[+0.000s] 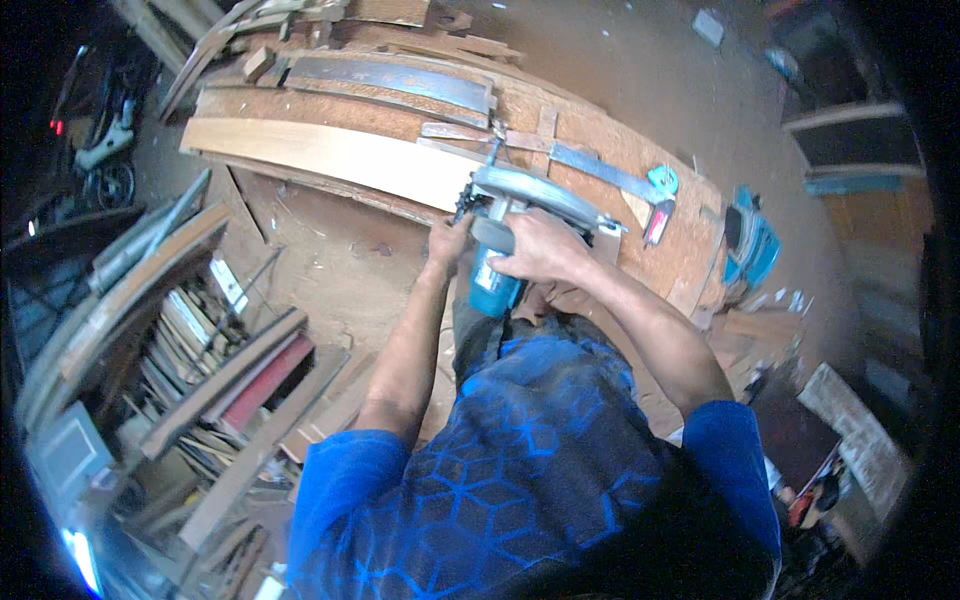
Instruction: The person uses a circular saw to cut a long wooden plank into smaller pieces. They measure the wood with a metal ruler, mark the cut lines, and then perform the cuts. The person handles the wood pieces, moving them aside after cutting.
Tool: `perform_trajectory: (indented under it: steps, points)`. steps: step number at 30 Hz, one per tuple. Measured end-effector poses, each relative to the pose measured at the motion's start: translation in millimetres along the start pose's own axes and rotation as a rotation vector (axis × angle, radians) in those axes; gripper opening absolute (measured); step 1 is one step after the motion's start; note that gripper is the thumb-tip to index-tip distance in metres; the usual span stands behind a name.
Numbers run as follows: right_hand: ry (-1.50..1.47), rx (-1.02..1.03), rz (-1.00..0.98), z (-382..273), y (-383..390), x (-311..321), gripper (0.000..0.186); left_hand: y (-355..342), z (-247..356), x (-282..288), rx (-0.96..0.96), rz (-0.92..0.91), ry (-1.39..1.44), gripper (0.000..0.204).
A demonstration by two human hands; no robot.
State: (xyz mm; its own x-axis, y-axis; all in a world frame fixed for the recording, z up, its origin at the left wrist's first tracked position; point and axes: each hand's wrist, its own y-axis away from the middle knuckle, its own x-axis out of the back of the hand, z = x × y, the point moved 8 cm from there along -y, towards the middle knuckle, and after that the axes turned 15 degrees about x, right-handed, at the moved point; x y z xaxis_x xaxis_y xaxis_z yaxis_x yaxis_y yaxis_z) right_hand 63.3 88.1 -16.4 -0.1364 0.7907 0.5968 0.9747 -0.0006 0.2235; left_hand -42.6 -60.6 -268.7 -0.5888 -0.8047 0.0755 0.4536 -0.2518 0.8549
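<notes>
My right hand (545,247) is wrapped round the handle of a teal circular saw (490,290). The saw stands on the workbench (690,245), at the right end of a long pale wooden board (330,152). My left hand (449,242) is closed at the left side of the saw, by the board's near edge. Its fingertips are partly hidden, so I cannot tell whether it grips the saw's base or the wood. To the saw's right lie a teal tape measure (662,181) and a red and grey utility knife (658,222). A metal square (600,170) rests behind the saw.
A long grey-faced plank (390,83) and wood offcuts (400,12) lie along the bench's far side. Another teal power tool (752,245) sits by its right end. Stacked timber (215,380) fills the left floor. A scooter (108,145) stands far left.
</notes>
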Motion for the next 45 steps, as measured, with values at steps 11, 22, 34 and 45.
perform_trajectory:
  steps: [11, 22, 34, 45]
  points:
    - [-0.202, 0.049, 0.119, 14, -5, -13, 0.032, -2, 12, 19, -0.11, -0.199, 0.054, 0.033]
    - [-0.068, 0.025, 0.361, 13, -12, -31, 0.019, 52, 40, 45, -0.075, -0.124, -0.1, 0.034]
    - [-0.014, 0.142, 0.309, 13, -7, -24, 0.024, 54, 58, 26, -0.075, -0.164, -0.204, 0.034]
    - [-0.041, 0.029, 0.352, 16, 0, -23, 0.025, 39, 69, 4, -0.142, -0.259, -0.206, 0.034]
